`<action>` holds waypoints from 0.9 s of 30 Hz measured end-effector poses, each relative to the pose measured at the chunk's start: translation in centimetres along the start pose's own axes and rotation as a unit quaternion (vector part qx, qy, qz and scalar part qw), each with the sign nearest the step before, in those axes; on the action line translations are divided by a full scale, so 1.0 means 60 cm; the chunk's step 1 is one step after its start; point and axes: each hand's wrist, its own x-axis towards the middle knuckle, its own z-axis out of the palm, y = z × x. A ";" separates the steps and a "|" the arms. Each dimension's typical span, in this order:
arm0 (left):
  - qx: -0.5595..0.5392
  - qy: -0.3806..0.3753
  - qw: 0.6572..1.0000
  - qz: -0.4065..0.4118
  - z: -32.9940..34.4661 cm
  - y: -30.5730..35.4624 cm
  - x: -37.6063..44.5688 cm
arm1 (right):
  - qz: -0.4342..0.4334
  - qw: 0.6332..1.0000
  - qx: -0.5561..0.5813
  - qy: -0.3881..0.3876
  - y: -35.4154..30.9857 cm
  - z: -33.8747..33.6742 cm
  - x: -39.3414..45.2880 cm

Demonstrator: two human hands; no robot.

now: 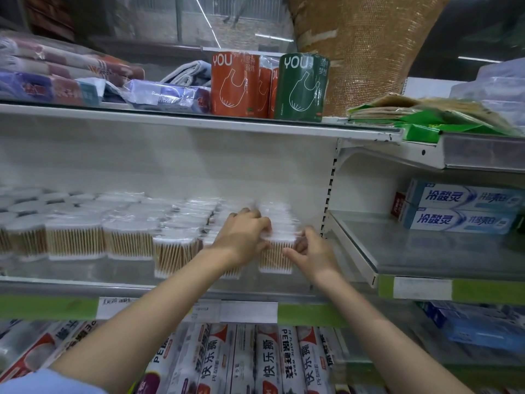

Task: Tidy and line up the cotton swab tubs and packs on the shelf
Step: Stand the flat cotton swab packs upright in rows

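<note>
Swab tub (276,255) at right end of front row on shelf (170,285), gripped by both hands: left hand (244,233) curled over top, right hand (308,247) pinching its right side. Tubs to left (127,240) roughly in line but uneven near mid; approx. partway done, far rows blurred.

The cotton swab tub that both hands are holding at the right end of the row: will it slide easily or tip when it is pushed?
The cotton swab tub is probably light, being filled only with thin wooden-stick swabs. Its clear plastic wall looks smooth, so it likely slides easily on the shelf. It looks taller than wide, so a high push from the left hand or right hand might tip it.
</note>
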 end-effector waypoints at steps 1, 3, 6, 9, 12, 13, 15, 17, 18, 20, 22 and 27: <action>0.006 -0.001 1.000 -0.001 -0.001 0.001 0.001 | 0.004 1.000 -0.008 -0.001 -0.001 0.000 0.000; -0.001 -0.003 1.000 -0.003 -0.008 0.003 0.001 | 0.010 1.000 -0.023 0.002 -0.005 -0.003 -0.003; -0.059 0.004 0.998 -0.015 -0.022 -0.004 -0.002 | 0.009 0.999 -0.032 0.020 -0.018 -0.019 -0.009; -0.124 0.037 0.991 -0.044 -0.047 -0.022 -0.013 | -0.024 0.998 -0.041 0.043 -0.029 -0.049 -0.011; -0.129 0.067 0.987 -0.075 -0.079 -0.046 -0.020 | -0.069 0.995 -0.039 0.058 -0.037 -0.077 -0.006; -0.127 0.068 0.986 -0.079 -0.087 -0.052 -0.022 | -0.086 0.994 -0.044 0.058 -0.041 -0.083 -0.004; -0.140 0.055 0.986 -0.071 -0.097 -0.055 -0.027 | -0.116 0.991 -0.061 0.038 -0.053 -0.085 -0.002; -0.148 0.004 0.987 -0.054 -0.099 -0.049 -0.032 | -0.138 0.986 -0.095 -0.007 -0.066 -0.070 -0.003; -0.140 -0.031 0.989 -0.044 -0.096 -0.045 -0.033 | -0.145 0.981 -0.127 -0.032 -0.071 -0.059 -0.002; -0.129 -0.092 0.987 -0.020 -0.086 -0.038 -0.031 | -0.143 0.968 -0.196 -0.070 -0.074 -0.034 0.004; -0.129 -0.140 0.982 0.002 -0.078 -0.033 -0.024 | -0.118 0.961 -0.233 -0.093 -0.074 -0.021 0.011; -0.089 -0.221 0.971 0.025 -0.067 -0.029 -0.012 | -0.116 0.935 -0.294 -0.161 -0.080 -0.027 0.019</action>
